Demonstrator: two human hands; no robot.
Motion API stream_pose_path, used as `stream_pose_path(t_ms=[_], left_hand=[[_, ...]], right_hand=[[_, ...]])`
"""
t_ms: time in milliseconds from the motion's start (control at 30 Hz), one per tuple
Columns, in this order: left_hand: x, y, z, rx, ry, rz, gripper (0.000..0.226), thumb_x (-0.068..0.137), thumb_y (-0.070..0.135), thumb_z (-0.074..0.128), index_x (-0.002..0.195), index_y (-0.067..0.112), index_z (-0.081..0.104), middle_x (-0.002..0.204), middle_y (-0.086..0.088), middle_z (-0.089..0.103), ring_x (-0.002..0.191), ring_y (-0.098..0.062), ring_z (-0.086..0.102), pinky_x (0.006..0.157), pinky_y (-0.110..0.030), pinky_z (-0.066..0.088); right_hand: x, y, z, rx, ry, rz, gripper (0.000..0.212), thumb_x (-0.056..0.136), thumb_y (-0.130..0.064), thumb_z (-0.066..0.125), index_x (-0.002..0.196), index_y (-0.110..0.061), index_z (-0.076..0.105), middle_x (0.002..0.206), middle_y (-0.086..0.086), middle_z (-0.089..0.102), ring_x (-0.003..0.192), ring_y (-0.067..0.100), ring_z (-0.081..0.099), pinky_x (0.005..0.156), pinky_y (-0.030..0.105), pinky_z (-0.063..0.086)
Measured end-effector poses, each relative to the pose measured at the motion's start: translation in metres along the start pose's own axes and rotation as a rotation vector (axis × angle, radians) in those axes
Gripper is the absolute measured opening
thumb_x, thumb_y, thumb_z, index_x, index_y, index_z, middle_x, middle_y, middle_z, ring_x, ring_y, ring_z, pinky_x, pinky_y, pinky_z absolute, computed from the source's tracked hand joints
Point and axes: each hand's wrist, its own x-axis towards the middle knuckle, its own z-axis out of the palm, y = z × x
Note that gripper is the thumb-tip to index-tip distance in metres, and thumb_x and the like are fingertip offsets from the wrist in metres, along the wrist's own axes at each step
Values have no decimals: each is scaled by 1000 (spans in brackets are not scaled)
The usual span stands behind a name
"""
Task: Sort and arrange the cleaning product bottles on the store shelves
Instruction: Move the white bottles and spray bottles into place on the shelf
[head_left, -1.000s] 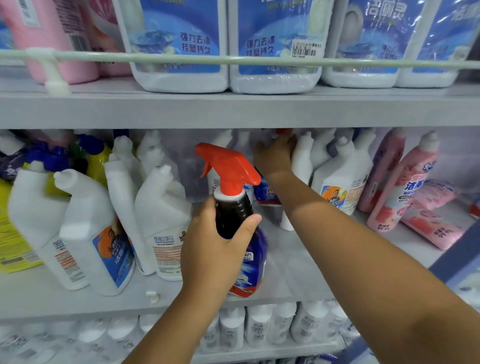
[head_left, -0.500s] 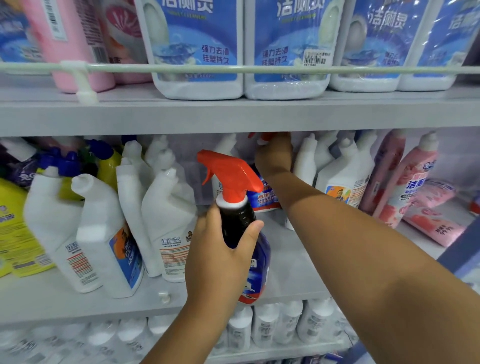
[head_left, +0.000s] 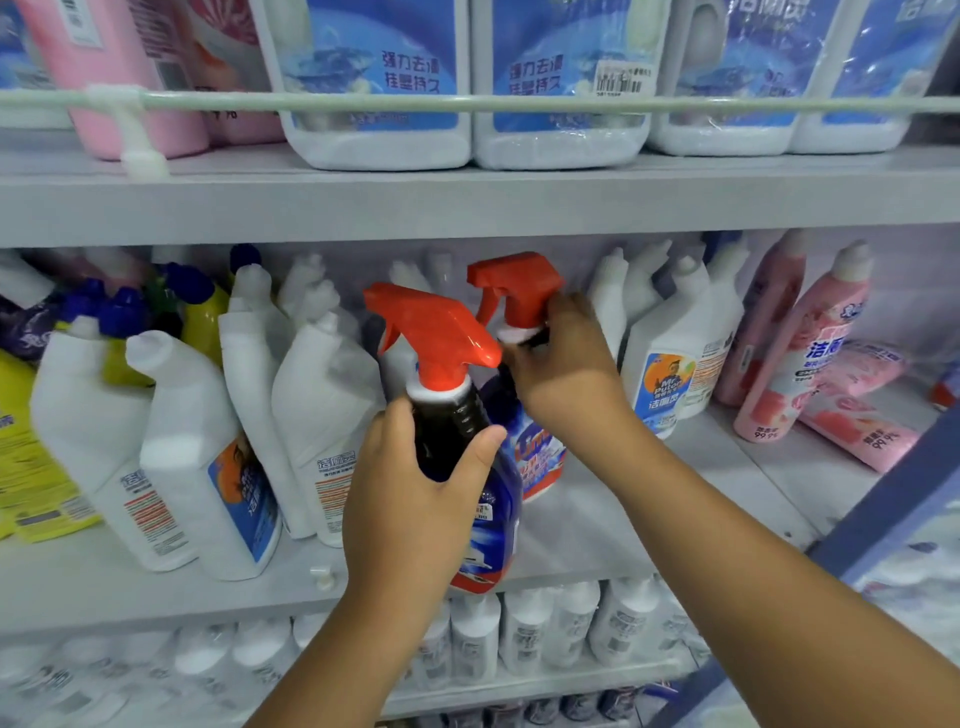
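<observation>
- At the middle shelf (head_left: 649, 499), the left hand (head_left: 415, 499) grips a front spray bottle (head_left: 467, 415) by its dark neck.
- Just behind, the right hand (head_left: 566, 364) grips a second spray bottle (head_left: 540, 452), apparently below its red trigger.
- White bottles (head_left: 197, 441) stand on both sides.

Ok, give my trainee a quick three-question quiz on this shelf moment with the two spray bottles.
1. True or false: both hands grip a spray bottle.
2. What colour are the trigger heads on both spray bottles?
3. The pink bottles on the middle shelf are on which side of the spray bottles: A left, B right?

Key:
1. True: the left hand grips the front spray bottle by its neck; the right hand holds the rear spray bottle just below its trigger head.
2. Red.
3. B: the pink bottles are to the right.
</observation>
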Motion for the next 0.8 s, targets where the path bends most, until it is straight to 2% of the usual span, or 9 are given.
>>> stream_pose_path(t_ms=[67,133,233,333,400,533,600,700,800], left_hand=[[2,-1,0,-5,-14,4,49,74,75,63,103,36,55,101,16,58,95,-7,60,73,-33,49],[4,-1,0,-6,-30,16,59,70,80,57,103,32,56,99,16,56,95,-8,57,71,-28,45],[6,-2,4,-2,-23,53,69,68,82,51,101,22,54,96,14,50,95,-17,55,78,-35,47],[6,1,9,81,-30,84,68,75,79,56,103,17,52,97,4,52,97,-22,51,85,-40,47],[8,0,12,143,-79,88,66,76,73,59,109,16,54,101,1,55,100,-22,51,87,-41,47],[14,3,7,82,-245,43,48,67,72,63,101,38,60,101,15,62,102,-10,60,87,-32,49],[13,5,5,-4,-316,-38,44,65,71,75,99,46,62,102,16,71,100,0,66,84,-26,49],[2,7,7,-76,-385,-136,42,70,54,83,105,55,61,108,22,74,101,4,70,82,-21,53],[-14,18,11,-125,-302,-222,32,85,16,82,106,30,65,101,8,77,87,0,74,66,-19,55]], right_hand=[[-16,7,-14,27,68,-56,28,82,-35,77,94,-16,61,97,-1,50,83,15,56,71,20,42],[-29,16,-25,108,117,-65,26,80,-34,82,94,-21,65,98,-5,48,85,9,57,78,11,43],[-40,32,-39,197,81,-22,36,82,-31,81,111,-23,62,110,-4,54,102,13,61,90,19,46],[-44,43,-57,284,5,78,39,85,-34,79,114,-30,54,104,-13,67,96,2,64,80,15,47],[-44,55,-68,299,-6,127,36,85,-36,80,113,-33,57,100,-17,70,95,0,65,81,21,50],[-42,79,-85,355,-133,166,33,84,-32,80,109,-42,61,96,-21,72,89,-6,66,76,16,48],[-42,88,-87,440,-175,184,33,85,-26,80,107,-44,62,100,-18,73,92,-1,68,78,18,52],[-43,94,-86,463,-175,160,32,87,-26,78,104,-46,60,101,-15,72,90,-3,66,73,10,49],[-45,95,-89,470,-177,123,27,88,-28,77,97,-47,60,98,-14,72,90,0,66,76,16,51]])
